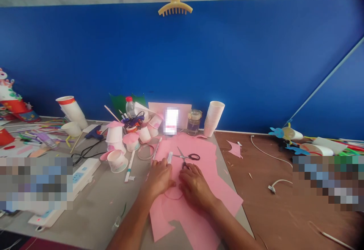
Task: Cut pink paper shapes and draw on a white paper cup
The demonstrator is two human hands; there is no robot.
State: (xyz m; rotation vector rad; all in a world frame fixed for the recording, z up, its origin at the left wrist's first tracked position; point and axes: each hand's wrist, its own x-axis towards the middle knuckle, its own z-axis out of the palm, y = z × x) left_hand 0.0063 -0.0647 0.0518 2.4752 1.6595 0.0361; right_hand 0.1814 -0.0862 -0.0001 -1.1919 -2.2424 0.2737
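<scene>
Pink paper (pixel 212 168), lying flat, long axis running near to far

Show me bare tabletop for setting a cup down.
Mostly bare: the grey tabletop between the power strip and left forearm; the brown tabletop between the pink paper and white cable. Crowded: beyond the left hand, among the paper cups.

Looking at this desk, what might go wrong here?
The scissors lie with blades spread near both hands, left and right, so a finger might get nicked. The pink paper could crease or shift under pressing hands. The tall stack of cups leans, so a bump may topple it.
</scene>
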